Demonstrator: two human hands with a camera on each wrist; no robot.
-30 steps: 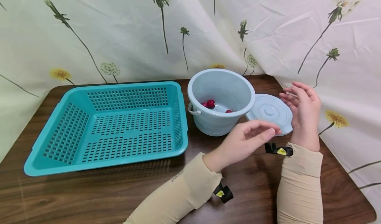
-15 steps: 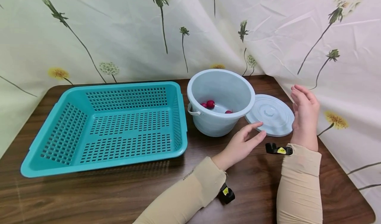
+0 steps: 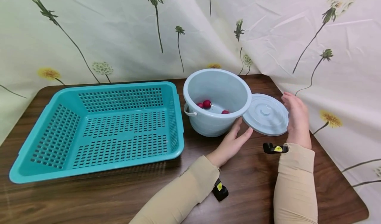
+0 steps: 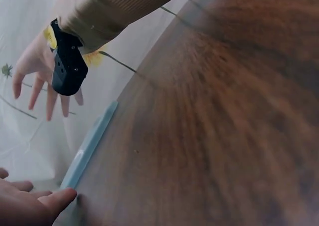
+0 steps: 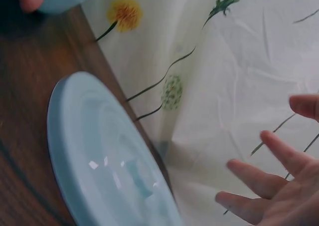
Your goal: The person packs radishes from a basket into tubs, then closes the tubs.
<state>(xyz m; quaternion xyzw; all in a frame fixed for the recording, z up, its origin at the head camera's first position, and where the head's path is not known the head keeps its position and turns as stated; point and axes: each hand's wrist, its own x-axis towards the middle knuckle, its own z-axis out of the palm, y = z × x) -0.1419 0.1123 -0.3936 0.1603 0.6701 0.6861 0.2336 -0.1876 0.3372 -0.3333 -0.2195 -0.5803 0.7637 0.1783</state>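
A light-blue bucket [image 3: 216,95] stands behind my left hand with small red radishes [image 3: 207,104] at its bottom. To its right the matching round lid [image 3: 265,114] lies flat on the table. My left hand [image 3: 228,147] is low in front of the bucket, thumb and fingers spread and relaxed, fingertips close to the bucket's lower side; whether they touch it I cannot tell. Just right of the lid's edge my right hand [image 3: 297,119] hovers with its fingers extended. In the right wrist view that hand [image 5: 284,186] holds nothing, and the lid [image 5: 104,156] lies apart from it.
A large teal perforated basket [image 3: 125,121] sits on the left of the dark wooden table [image 3: 125,197]. Behind and along the right side hangs a white cloth [image 3: 208,28] printed with dandelions. The bucket's white handle [image 3: 190,111] hangs at its left.
My left hand has moved left, from in front of the lid toward the bucket, its fingers spreading. The right hand has lowered and come toward the lid's right edge. The view has shifted slightly.
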